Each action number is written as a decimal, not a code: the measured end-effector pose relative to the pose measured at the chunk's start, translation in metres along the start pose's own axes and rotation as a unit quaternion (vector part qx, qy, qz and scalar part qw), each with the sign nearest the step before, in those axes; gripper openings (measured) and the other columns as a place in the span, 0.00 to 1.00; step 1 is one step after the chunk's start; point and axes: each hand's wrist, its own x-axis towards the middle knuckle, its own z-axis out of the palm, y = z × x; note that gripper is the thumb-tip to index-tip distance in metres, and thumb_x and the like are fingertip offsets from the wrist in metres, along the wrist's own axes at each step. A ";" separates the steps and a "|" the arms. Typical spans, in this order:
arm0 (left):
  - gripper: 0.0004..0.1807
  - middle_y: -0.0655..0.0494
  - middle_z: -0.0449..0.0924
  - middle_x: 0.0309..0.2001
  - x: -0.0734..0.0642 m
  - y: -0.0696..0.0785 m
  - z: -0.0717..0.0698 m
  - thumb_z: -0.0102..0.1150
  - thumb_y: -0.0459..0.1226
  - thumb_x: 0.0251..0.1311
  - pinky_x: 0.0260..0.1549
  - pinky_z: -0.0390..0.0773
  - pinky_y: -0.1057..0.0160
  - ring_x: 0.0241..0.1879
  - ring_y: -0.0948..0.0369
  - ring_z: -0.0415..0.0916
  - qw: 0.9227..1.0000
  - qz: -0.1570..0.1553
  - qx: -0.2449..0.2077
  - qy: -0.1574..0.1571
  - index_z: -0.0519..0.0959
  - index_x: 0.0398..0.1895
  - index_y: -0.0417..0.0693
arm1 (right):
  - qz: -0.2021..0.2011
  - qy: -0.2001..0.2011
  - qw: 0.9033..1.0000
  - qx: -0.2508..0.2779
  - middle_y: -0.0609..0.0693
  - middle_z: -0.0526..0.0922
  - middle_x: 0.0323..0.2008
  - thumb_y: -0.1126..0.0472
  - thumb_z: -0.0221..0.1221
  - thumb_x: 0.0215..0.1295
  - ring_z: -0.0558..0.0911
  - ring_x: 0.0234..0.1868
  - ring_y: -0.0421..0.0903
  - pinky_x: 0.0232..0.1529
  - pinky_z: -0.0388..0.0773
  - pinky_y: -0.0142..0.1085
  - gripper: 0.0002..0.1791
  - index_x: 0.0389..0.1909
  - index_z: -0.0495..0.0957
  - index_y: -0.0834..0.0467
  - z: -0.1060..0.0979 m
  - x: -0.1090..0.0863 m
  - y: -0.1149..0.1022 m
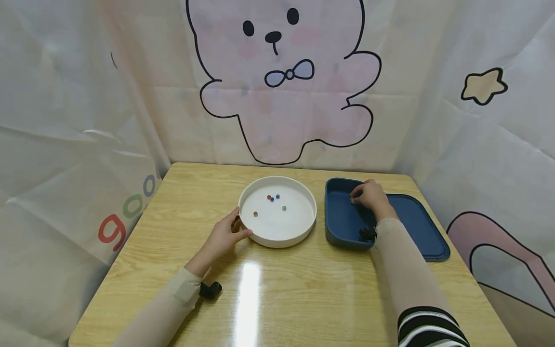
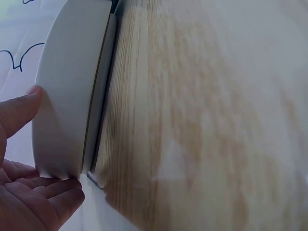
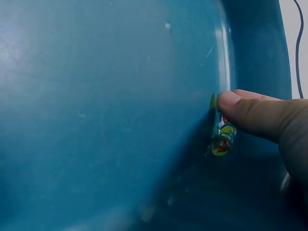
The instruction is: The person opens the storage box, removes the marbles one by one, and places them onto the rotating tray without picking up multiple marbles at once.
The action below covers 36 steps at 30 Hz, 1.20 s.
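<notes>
A white round tray (image 1: 277, 226) stands on the table with several small glass marbles (image 1: 271, 198) in it: blue, orange and pale ones. My left hand (image 1: 222, 237) holds the tray's near left wall; in the left wrist view the thumb (image 2: 30, 101) touches its rim and the fingers lie against the side. Over a blue rectangular box (image 1: 340, 221), my right hand (image 1: 372, 197) reaches down inside. Its thumb and finger pinch a yellow-green marble (image 3: 214, 102) at the box's inner edge. More marbles (image 3: 222, 143) with coloured swirls lie just beside the thumb, partly hidden.
A flat blue lid (image 1: 418, 229) lies to the right of the box, partly under the right forearm. The wooden table (image 1: 303, 289) has its back edge at a printed cloth (image 1: 282, 111). Black wrist cameras (image 1: 211, 290) are worn on both sleeves.
</notes>
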 end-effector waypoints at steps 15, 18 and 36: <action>0.53 0.45 0.56 0.79 -0.003 -0.001 0.002 0.72 0.46 0.62 0.73 0.65 0.49 0.77 0.48 0.57 1.000 -0.003 -0.008 0.001 0.50 0.83 0.43 | -0.020 0.021 0.997 0.067 0.70 0.62 0.69 0.58 0.66 0.70 0.59 0.71 0.68 0.70 0.61 0.65 0.11 0.44 0.88 0.61 -0.003 0.002 -0.002; 0.53 0.44 0.55 0.79 -0.003 -0.001 0.001 0.72 0.46 0.63 0.73 0.64 0.49 0.77 0.48 0.57 1.000 -0.004 -0.008 0.000 0.49 0.83 0.42 | -0.031 0.041 0.996 0.070 0.69 0.65 0.68 0.57 0.65 0.71 0.61 0.71 0.67 0.70 0.62 0.65 0.11 0.44 0.87 0.62 -0.009 0.002 -0.004; 0.54 0.42 0.54 0.79 -0.001 0.001 -0.001 0.72 0.45 0.62 0.73 0.65 0.47 0.77 0.45 0.57 1.000 -0.006 0.003 0.005 0.49 0.82 0.38 | -0.080 0.127 0.981 0.122 0.64 0.73 0.52 0.55 0.65 0.71 0.71 0.54 0.63 0.56 0.71 0.59 0.15 0.49 0.86 0.63 -0.033 -0.006 -0.028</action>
